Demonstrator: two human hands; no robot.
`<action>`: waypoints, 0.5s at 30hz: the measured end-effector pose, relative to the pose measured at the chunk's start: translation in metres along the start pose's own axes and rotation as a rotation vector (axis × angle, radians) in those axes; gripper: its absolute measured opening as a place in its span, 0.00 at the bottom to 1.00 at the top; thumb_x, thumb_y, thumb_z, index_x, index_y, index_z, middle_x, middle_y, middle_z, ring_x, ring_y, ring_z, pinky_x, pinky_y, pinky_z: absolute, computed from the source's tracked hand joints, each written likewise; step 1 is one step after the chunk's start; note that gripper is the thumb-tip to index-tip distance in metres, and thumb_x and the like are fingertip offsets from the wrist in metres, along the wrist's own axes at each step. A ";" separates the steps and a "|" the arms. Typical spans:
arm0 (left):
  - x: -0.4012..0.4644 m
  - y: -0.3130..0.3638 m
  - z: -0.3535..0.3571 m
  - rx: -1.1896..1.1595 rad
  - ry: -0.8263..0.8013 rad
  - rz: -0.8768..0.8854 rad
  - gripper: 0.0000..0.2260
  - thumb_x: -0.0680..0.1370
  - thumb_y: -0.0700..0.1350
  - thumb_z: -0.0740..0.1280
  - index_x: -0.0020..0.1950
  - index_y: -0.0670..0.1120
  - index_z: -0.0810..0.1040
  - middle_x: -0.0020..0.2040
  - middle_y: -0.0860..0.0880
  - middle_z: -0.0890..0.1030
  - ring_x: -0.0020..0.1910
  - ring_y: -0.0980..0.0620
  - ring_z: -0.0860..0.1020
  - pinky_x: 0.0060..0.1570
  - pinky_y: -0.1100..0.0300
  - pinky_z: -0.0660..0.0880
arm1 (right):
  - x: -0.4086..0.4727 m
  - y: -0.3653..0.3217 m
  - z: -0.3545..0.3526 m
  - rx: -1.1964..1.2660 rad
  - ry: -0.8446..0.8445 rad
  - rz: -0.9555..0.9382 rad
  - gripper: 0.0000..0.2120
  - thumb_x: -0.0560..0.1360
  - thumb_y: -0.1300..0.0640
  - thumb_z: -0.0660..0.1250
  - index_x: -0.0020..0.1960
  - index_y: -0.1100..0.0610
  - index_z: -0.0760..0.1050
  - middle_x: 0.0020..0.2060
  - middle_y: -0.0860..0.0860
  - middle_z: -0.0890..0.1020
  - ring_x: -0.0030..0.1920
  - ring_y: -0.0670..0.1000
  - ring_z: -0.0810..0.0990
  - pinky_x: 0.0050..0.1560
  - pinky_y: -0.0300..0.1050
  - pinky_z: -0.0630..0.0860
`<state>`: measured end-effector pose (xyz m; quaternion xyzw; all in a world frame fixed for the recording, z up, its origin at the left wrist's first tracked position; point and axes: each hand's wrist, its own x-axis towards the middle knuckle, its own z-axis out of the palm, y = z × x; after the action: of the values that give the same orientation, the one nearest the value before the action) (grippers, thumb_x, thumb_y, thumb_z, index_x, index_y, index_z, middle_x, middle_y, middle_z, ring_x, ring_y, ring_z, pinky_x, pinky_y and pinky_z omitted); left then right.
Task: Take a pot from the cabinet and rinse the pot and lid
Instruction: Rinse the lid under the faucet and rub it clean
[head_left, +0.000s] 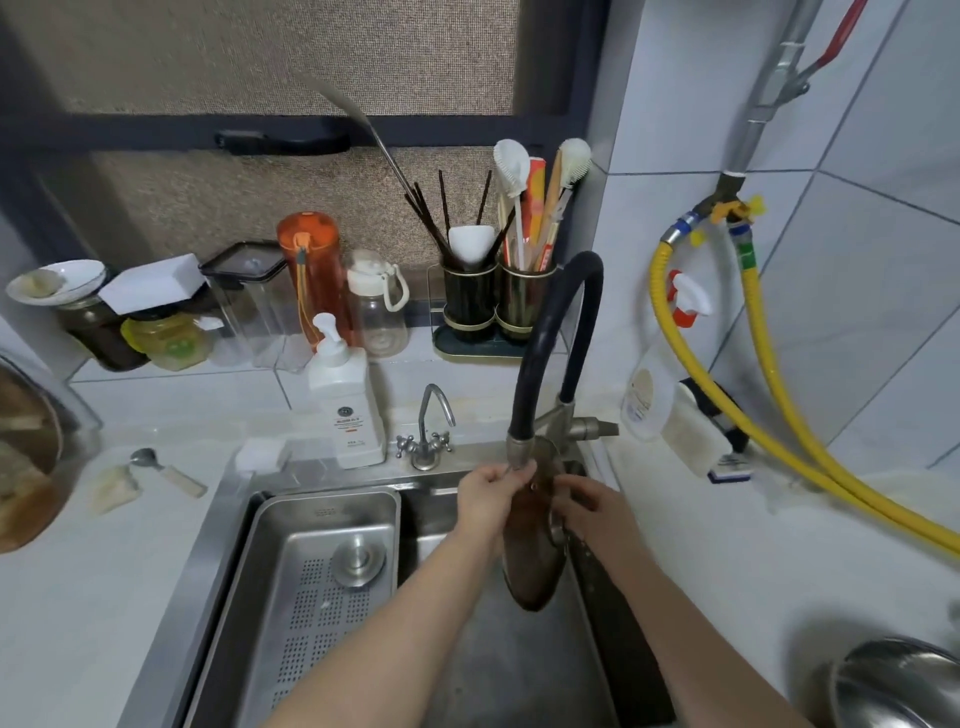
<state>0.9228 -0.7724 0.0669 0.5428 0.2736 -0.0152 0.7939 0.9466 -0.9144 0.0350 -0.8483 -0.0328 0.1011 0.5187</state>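
While both hands (488, 499) (589, 501) grip it, the lid (532, 561) stands on edge between them.

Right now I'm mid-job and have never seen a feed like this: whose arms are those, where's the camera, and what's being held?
There is no machine here: a person's two bare arms, filmed by one wide-angle camera worn on the head, looking down at a steel sink. The left hand and the right hand hold a brownish glass lid on edge under the black hose faucet. A perforated tray sits in the sink's left side. A soap bottle stands behind it. A steel pot shows at lower right.
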 end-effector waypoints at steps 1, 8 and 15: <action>0.001 -0.001 0.000 -0.016 -0.004 -0.007 0.15 0.72 0.38 0.72 0.30 0.45 0.71 0.33 0.43 0.78 0.33 0.47 0.77 0.44 0.52 0.78 | 0.003 0.002 -0.003 0.000 -0.004 0.012 0.13 0.75 0.57 0.67 0.59 0.52 0.77 0.49 0.52 0.82 0.47 0.51 0.79 0.54 0.49 0.78; 0.001 -0.010 -0.008 -0.041 0.005 0.002 0.06 0.72 0.34 0.71 0.47 0.36 0.78 0.35 0.42 0.82 0.27 0.51 0.80 0.28 0.62 0.77 | 0.035 0.013 -0.020 -0.097 -0.008 -0.027 0.19 0.75 0.57 0.67 0.65 0.55 0.72 0.59 0.52 0.78 0.60 0.54 0.75 0.64 0.52 0.70; 0.007 -0.013 -0.025 -0.100 0.075 0.064 0.10 0.71 0.34 0.72 0.49 0.46 0.81 0.40 0.40 0.84 0.34 0.46 0.82 0.41 0.52 0.81 | 0.091 0.019 -0.031 -0.375 -0.092 0.013 0.30 0.74 0.58 0.68 0.72 0.60 0.61 0.73 0.60 0.58 0.72 0.58 0.59 0.70 0.47 0.58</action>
<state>0.9142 -0.7539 0.0456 0.5111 0.2860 0.0442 0.8093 1.0411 -0.9355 0.0191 -0.9248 -0.0692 0.1354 0.3486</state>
